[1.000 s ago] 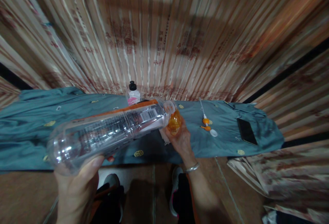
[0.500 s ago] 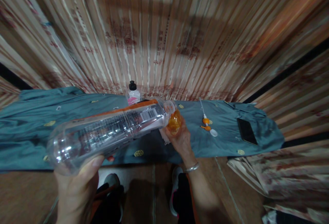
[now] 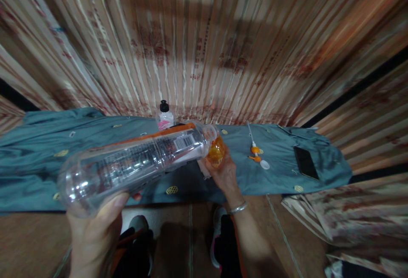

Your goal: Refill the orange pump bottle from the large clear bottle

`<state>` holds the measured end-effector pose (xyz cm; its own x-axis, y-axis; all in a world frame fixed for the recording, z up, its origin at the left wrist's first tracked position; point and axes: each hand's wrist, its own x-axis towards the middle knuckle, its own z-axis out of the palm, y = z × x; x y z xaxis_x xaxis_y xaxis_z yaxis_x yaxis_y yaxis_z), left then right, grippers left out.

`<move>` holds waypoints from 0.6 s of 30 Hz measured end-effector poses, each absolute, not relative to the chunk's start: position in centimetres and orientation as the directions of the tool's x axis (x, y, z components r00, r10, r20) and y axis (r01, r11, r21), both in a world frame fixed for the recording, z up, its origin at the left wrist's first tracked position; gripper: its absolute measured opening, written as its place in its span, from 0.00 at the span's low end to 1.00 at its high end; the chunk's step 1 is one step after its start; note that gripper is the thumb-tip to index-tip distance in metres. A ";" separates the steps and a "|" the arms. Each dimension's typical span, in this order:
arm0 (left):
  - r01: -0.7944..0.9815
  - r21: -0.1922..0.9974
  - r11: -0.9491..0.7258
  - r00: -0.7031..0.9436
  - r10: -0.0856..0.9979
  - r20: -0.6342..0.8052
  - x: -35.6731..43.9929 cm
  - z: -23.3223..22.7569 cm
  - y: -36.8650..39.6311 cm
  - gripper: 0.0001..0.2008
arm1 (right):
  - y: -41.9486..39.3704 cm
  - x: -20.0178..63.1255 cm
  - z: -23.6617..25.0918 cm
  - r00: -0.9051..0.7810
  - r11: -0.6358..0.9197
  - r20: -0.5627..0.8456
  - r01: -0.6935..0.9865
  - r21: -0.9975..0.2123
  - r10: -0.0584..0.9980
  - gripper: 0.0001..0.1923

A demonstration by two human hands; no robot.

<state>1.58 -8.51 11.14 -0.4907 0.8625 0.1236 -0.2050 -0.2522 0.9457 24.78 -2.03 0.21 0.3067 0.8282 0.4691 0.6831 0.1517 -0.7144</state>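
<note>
A large clear plastic bottle [image 3: 137, 159] with an orange-edged label lies tilted across the view, its uncapped mouth toward the right. My left hand [image 3: 98, 227] is wrapped round its base end from below. At the bottle's mouth is a smaller orange, see-through bottle [image 3: 216, 152], gripped by my right hand [image 3: 225, 171]. The large bottle's neck overlaps the top of the orange one, so I cannot tell whether they touch. To the right of that hand, an orange pump head with a tube [image 3: 255, 151] lies on the cloth beside a small white disc [image 3: 264, 165].
A teal patterned cloth [image 3: 197, 188] covers the long narrow surface. Behind the large bottle stands a small bottle with a black cap [image 3: 164, 114]. A black phone [image 3: 306, 162] lies at the right. Striped curtains [image 3: 204, 48] hang close behind and beside.
</note>
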 end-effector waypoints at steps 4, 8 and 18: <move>-0.202 0.935 -0.292 -0.508 0.847 0.155 0.5 10.1 -7.8 0.29 | -2.1 24.7 0.6 0.303 0.149 0.458 0.678 -0.720 0.835 0.30; -0.185 0.940 -0.286 -0.510 0.846 0.157 0.2 9.8 -7.6 0.29 | -2.1 24.6 0.8 0.305 0.150 0.457 0.672 -0.725 0.836 0.30; -0.223 0.936 -0.272 -0.487 0.863 0.135 1.6 11.2 -8.4 0.25 | -2.0 24.8 0.1 0.303 0.147 0.470 0.692 -0.707 0.829 0.34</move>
<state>1.61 -8.43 11.23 -0.4873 0.8628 0.1347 -0.2227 -0.2720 0.9362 24.79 -2.01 0.14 0.3032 0.8292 0.4695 0.6922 0.1470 -0.7066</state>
